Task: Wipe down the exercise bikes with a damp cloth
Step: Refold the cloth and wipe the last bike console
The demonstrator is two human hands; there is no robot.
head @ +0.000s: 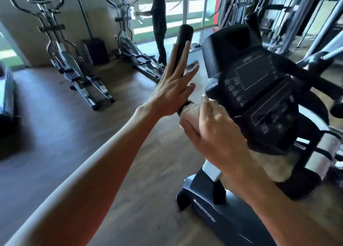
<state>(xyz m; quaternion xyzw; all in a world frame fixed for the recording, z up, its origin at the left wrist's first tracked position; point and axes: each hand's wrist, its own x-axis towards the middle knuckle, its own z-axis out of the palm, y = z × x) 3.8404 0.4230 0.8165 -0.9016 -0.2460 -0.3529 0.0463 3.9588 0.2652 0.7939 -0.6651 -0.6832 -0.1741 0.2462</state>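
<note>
A dark exercise bike stands right in front of me, its console point(259, 95) with a screen and buttons tilted toward the camera. My left hand point(172, 90) has straight, spread fingers lying against the black left handlebar point(182, 47). My right hand point(211, 132) grips a pale cloth point(193, 112) wrapped round the lower end of that handlebar, just left of the console. More of the cloth point(274, 166) hangs below my right wrist. The bike's base point(204, 205) sits on the wooden floor.
Two elliptical trainers point(70, 60) point(130, 47) stand at the back left by the wall. A person in dark clothes point(159, 23) stands near the farther one, before a bright window. Weight machines point(289, 14) crowd the back right. A machine edge point(7, 97) shows at far left.
</note>
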